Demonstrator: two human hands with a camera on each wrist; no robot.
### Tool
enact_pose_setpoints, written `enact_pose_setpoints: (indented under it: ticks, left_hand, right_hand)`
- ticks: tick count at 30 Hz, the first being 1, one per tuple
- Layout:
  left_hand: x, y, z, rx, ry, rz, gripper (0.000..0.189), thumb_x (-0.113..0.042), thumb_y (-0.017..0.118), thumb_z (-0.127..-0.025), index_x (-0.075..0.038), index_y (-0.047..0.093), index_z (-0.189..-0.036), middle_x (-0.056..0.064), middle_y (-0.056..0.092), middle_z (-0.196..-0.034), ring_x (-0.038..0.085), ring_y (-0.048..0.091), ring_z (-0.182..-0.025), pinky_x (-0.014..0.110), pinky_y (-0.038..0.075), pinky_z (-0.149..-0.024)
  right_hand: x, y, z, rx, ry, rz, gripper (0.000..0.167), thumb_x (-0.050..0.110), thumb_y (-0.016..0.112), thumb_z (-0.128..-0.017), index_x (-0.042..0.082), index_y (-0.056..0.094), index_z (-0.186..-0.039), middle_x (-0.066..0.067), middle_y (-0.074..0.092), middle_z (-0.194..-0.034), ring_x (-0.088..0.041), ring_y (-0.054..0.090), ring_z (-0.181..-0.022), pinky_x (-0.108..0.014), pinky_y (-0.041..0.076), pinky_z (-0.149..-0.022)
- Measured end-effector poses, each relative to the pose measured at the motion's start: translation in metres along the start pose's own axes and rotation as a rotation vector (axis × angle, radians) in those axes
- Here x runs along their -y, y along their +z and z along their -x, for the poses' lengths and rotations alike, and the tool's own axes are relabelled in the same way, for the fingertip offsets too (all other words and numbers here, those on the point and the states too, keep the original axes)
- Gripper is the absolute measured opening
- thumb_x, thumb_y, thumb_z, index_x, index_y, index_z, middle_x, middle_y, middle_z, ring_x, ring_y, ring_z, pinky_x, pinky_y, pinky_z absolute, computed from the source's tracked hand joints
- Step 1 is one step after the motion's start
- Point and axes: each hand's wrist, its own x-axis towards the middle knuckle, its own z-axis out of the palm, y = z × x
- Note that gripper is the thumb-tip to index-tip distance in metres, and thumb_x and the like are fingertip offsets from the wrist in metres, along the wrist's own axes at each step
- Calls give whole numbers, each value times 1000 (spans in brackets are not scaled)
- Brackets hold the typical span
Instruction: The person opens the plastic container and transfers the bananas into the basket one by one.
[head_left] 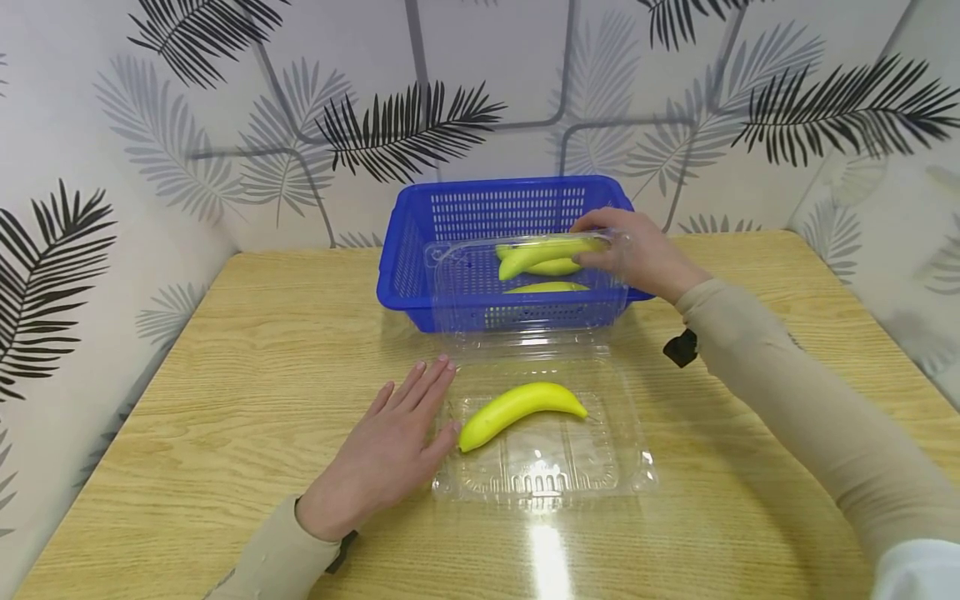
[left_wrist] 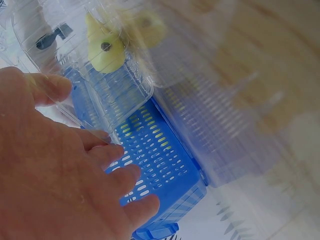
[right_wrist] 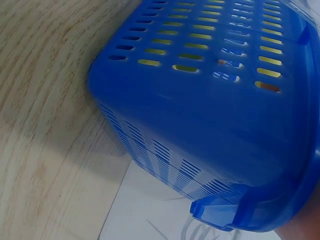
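A yellow banana [head_left: 522,410] lies in the base of a clear plastic clamshell container [head_left: 633,475], whose raised lid stands against the front of a blue basket [head_left: 405,242]. My left hand [head_left: 386,454] rests at the container's left edge with straight fingers, the thumb close to the banana's lower end. Inside the basket, seen through the lid, my right hand [head_left: 633,250] grips the right end of a banana [head_left: 517,263]. More bananas lie beneath and in front of it, one of them a banana [head_left: 547,287] near the basket's front wall. The right fingertips are partly hidden.
The basket stands at the back of a wooden table [head_left: 285,350], near a wall [head_left: 495,75] patterned with leaves. In the right wrist view the slotted basket side [right_wrist: 190,110] fills most of the picture. Light glares off the table's front.
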Motion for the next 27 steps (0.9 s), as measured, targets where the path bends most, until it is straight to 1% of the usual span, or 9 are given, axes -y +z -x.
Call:
enact_pose_setpoints:
  ticks: [3,9,15,17,22,27]
  left_hand:
    - [0,-1,0,0,0,-2,64,-44,39,-104,-15,20,-159,-3,12,-163,21,11,-149,52,15,-118]
    - [0,-2,-1,7,2,-6,65,-45,38,-104,-16,19,-159,-3,12,-163,21,10,-149,52,15,-118]
    - [1,-4,-1,14,2,-1,65,-45,38,-104,-16,19,-159,-4,11,-163,20,10,-149,52,14,-118]
    - [1,-5,-1,16,1,1,65,-45,38,-104,-16,19,-159,-4,11,-163,20,10,-149,52,14,-118]
    - [1,-6,-1,16,2,7,65,-45,38,-104,-16,19,-159,-3,11,-163,21,11,-149,52,14,-118]
    - [1,-7,0,25,2,9,65,-46,37,-104,-16,19,-159,-3,11,-163,22,11,-149,52,13,-118]
  right_hand:
    - [1,1,0,10,-3,23,41,26,72,-91,5,62,-125,-13,63,-121,-31,58,-108,-49,47,-92]
    - [2,1,-1,37,9,36,48,26,72,-91,4,59,-131,-17,60,-131,-34,55,-119,-50,43,-101]
    - [2,3,-4,61,25,24,48,25,72,-91,4,59,-132,-17,59,-132,-34,55,-119,-50,43,-101]
    - [1,4,-5,63,17,14,45,23,73,-90,4,62,-129,-17,61,-129,-33,57,-116,-49,45,-99]
    - [-1,6,-7,45,-18,8,35,18,73,-89,5,67,-121,-14,67,-116,-29,62,-102,-45,50,-89]
    - [-1,7,-7,44,-41,10,33,17,73,-89,3,68,-119,-14,69,-110,-29,63,-98,-44,51,-85]
